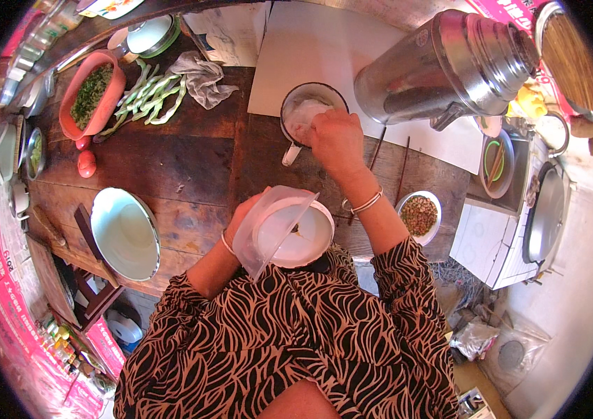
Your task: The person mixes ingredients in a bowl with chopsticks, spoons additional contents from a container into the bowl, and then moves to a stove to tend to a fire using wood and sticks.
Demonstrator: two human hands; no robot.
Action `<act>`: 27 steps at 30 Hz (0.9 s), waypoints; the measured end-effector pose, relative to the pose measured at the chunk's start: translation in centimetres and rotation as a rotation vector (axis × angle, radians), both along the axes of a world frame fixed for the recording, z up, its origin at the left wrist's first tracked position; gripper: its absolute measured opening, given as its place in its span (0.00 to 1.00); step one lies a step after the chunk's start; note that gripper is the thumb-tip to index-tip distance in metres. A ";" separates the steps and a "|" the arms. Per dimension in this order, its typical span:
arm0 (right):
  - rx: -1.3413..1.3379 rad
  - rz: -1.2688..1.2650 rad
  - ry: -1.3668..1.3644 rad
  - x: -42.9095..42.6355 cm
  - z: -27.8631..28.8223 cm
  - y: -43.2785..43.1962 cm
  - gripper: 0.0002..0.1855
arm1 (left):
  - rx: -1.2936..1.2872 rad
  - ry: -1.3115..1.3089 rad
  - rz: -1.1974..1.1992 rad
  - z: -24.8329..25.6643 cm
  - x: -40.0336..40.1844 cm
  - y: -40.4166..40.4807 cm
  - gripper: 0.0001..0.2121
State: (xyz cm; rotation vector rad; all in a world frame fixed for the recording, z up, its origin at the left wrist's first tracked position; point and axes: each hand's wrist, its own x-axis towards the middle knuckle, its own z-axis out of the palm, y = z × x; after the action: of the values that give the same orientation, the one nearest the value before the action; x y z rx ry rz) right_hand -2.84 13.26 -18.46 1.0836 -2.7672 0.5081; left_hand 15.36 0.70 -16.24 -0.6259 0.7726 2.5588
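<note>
My left hand (244,212) grips a white bowl (320,251) close to my body, together with a translucent plastic lid (254,243) that stands tilted at the bowl's left side. A small brownish mark shows inside the bowl. The fingers of my right hand (337,141) reach into a dark-rimmed enamel mug (292,153) on the wooden table. White material (307,112) lies in the mug. My fingertips are partly hidden there, so what they hold is unclear.
A metal thermos flask (412,68) stands behind the mug. Two chopsticks (403,167) lie beside a bowl of chopped food (418,214). Leftward are an enamel basin (123,235), tomatoes (86,163), long beans (152,99), a grey cloth (205,78) and a pink container of chopped greens (68,118).
</note>
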 end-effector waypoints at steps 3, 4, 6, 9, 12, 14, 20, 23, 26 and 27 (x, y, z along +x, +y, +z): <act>0.012 0.013 -0.055 0.0 0.4 -0.2 0.05 | -0.018 -0.041 -0.006 -1.2 0.3 -0.2 0.22; 0.014 -0.038 -0.074 0.0 0.7 -0.1 0.04 | 0.025 -0.075 -0.004 -0.6 0.2 -0.3 0.18; 0.017 -0.087 -0.093 0.1 1.2 0.1 0.04 | 0.068 -0.108 0.000 1.1 -0.4 -0.4 0.16; -0.117 -0.119 -0.119 0.1 1.6 0.7 0.03 | 0.155 0.010 0.017 2.4 -0.8 -0.2 0.15; -0.220 -0.149 -0.090 0.3 1.9 1.2 0.04 | -0.008 -0.016 -0.013 2.3 -0.5 -0.1 0.15; -0.257 -0.172 -0.126 0.5 1.8 1.6 0.04 | 0.035 0.023 -0.010 2.4 -0.5 -0.1 0.15; -0.443 -0.367 -0.313 0.8 2.0 2.6 0.04 | -0.056 -0.030 -0.009 2.8 -0.5 0.1 0.14; -0.454 -0.416 -0.348 0.8 2.2 3.1 0.06 | -0.031 -0.065 -0.008 2.8 -0.7 0.1 0.13; -0.478 -0.454 -0.402 1.2 2.3 3.6 0.07 | 0.083 0.017 -0.029 0.0 0.4 0.0 0.23; -0.479 -0.458 -0.401 1.2 2.3 3.8 0.07 | 0.083 0.017 -0.034 -0.4 0.5 0.1 0.23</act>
State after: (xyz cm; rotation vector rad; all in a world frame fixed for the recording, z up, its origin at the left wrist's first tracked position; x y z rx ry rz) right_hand -1.59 17.09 -16.17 0.2505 -2.8305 1.3363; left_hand 15.85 0.76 -16.60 -0.5612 0.6731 2.5535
